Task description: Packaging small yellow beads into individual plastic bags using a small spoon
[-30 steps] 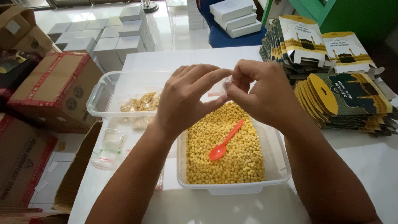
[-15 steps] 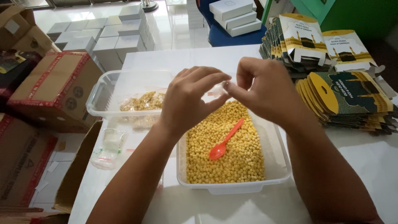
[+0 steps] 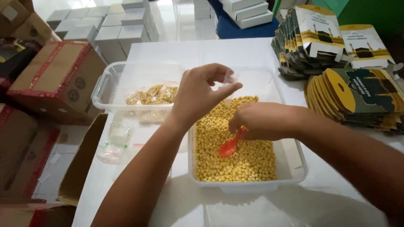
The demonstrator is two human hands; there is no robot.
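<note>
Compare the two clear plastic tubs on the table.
The near tub holds a deep layer of loose yellow balls; the far tub holds only a few filled small bags and is mostly bare. The right hand works an orange spoon in the near tub; nothing reaches into the far tub. Both are clear, rectangular and lidless.

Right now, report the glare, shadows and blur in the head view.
Head view: window glare washes out the floor at top; soft shadows fall below the clear tub; the left hand and right hand are sharp, the orange spoon slightly soft.
</note>
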